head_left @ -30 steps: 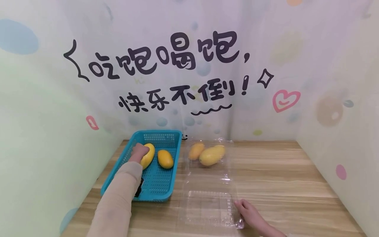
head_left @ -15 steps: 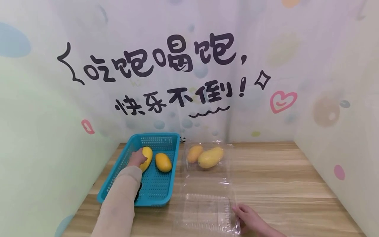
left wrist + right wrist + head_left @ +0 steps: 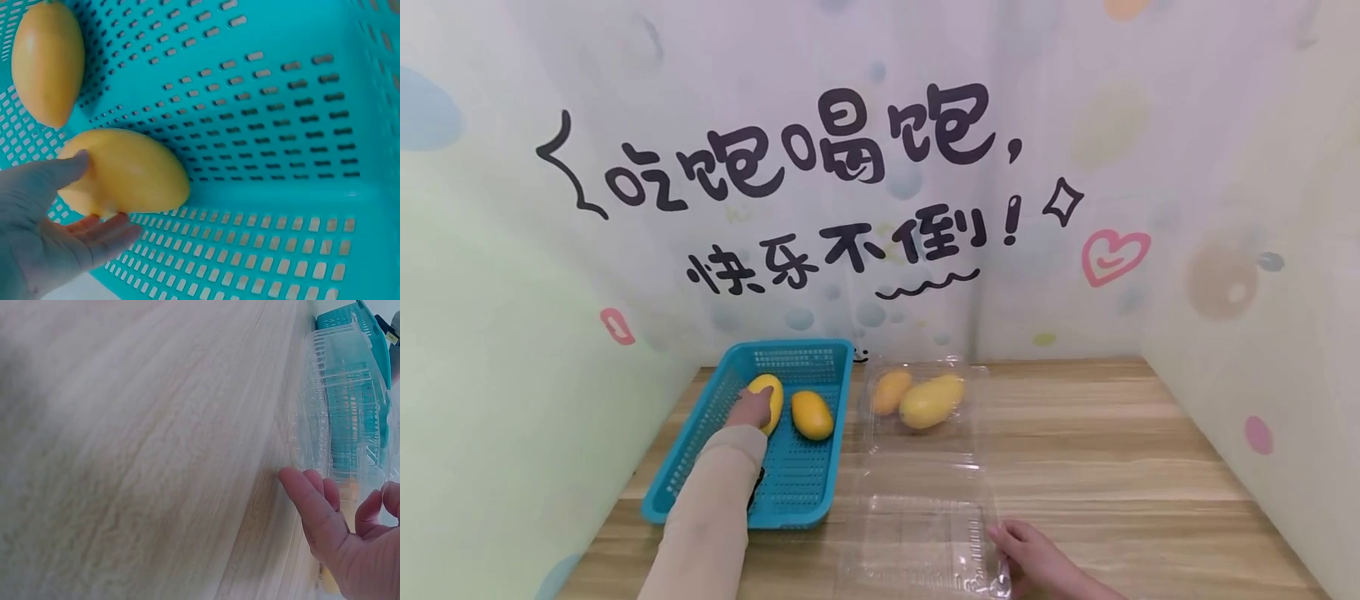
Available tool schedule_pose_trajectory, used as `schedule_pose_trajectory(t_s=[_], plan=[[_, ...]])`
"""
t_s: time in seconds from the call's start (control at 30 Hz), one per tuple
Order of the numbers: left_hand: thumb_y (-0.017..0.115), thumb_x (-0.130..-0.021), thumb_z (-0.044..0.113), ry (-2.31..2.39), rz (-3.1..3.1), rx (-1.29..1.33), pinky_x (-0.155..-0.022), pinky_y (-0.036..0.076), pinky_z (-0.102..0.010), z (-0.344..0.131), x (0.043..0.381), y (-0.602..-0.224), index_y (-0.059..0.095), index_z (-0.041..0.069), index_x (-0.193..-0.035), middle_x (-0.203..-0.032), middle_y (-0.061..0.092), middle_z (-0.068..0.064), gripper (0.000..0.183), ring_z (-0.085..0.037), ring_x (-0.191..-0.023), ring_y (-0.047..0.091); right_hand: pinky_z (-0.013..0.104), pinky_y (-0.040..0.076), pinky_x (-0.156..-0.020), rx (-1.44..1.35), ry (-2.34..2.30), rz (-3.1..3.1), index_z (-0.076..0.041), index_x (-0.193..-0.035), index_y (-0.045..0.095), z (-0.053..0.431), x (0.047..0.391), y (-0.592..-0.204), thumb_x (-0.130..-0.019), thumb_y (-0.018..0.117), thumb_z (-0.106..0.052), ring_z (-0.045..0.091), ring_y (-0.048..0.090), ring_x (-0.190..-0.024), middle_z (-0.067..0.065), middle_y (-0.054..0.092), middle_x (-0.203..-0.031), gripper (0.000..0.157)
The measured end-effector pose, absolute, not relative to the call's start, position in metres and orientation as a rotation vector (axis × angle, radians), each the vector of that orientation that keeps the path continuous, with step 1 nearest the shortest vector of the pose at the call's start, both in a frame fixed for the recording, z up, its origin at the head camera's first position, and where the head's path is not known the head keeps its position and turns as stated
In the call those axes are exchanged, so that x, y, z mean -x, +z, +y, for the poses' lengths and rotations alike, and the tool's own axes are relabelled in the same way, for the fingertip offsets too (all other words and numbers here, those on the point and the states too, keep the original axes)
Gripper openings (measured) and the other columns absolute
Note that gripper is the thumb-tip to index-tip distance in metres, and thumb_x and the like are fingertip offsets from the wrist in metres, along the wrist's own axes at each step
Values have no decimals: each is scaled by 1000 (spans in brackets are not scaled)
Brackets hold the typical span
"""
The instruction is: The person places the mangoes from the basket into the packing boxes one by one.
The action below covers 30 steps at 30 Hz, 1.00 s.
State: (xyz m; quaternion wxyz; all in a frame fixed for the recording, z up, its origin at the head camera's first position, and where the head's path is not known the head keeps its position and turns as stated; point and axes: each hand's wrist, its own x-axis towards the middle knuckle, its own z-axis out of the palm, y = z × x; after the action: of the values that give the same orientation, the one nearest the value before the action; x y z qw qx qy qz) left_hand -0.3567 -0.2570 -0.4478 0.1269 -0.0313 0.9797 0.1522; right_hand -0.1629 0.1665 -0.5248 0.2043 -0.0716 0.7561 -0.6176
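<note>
In the blue perforated basket, my left hand grips a yellow mango, thumb on its top and fingertips along its lower side. A second mango lies to its right in the basket. My right hand holds the near right edge of a clear plastic clamshell box, which lies unfolded on the table. In the right wrist view, the thumb and fingers stand on either side of the box's edge. Inside its far half rest a large mango and a smaller orange-yellow mango.
The wood-grain table runs back to a printed curtain with black lettering, and similar panels stand at both sides. Beside the left sleeve, a black item partly shows over the basket floor.
The left hand has shifted slightly nearer along the mango, which stays in the basket. The right hand stays at the box's edge. The head view has drifted a little.
</note>
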Motion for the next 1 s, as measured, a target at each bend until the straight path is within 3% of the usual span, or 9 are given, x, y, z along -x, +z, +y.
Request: schedule_pose_trajectory(t_s=[0.13, 0.27, 0.47, 0.6, 0.77, 1.0], plan=[[40, -94, 1, 514, 2847, 39, -84, 41, -56, -258, 361, -451, 33, 1, -137, -132, 16, -44, 44, -54, -105, 42, 26, 45, -47, 196, -1730, 2083, 12, -83, 41, 170, 162, -527, -97, 41, -30, 12, 48, -56, -1, 46, -65, 45], [49, -91, 6, 510, 2902, 55, -84, 41, -53, -261, 365, -453, 39, -7, -127, -124, 29, -38, 40, -48, -101, 44, 25, 45, -47, 211, -1729, 2084, 12, -81, 41, 170, 162, -528, -97, 41, -29, 11, 47, -56, -1, 46, -65, 44], [52, -92, 13, 575, 2889, 193, -96, 34, -55, -263, 364, -455, 9, -17, -137, -132, 22, -42, 69, -53, -117, 34, 25, 44, -48, 209, -1731, 2075, 11, -81, 40, 168, 162, -526, -97, 41, -29, 12, 47, -57, -1, 45, -65, 44], [54, -91, 17, 647, 2815, 229, -98, 31, -58, -263, 363, -456, -2, -10, -141, -137, 10, -43, 80, -55, -122, 28, 25, 45, -48, 205, -1723, 2080, 11, -80, 40, 168, 162, -526, -97, 41, -30, 12, 47, -57, -1, 46, -66, 44], [57, -89, 16, 616, 2774, 186, -96, 32, -59, -260, 361, -453, -4, -1, -144, -138, 7, -45, 84, -56, -121, 29, 27, 47, -47, 198, -1698, 2108, 8, -80, 42, 169, 164, -526, -97, 42, -31, 13, 48, -57, -1, 46, -66, 42], [67, -80, 6, 573, 2741, 144, -83, 44, -49, -255, 358, -446, 2, -1, -145, -126, 40, -38, 92, -46, -107, 47, 28, 48, -46, 175, -1672, 2125, 7, -80, 44, 169, 165, -525, -96, 42, -32, 13, 48, -57, -1, 46, -65, 42]])
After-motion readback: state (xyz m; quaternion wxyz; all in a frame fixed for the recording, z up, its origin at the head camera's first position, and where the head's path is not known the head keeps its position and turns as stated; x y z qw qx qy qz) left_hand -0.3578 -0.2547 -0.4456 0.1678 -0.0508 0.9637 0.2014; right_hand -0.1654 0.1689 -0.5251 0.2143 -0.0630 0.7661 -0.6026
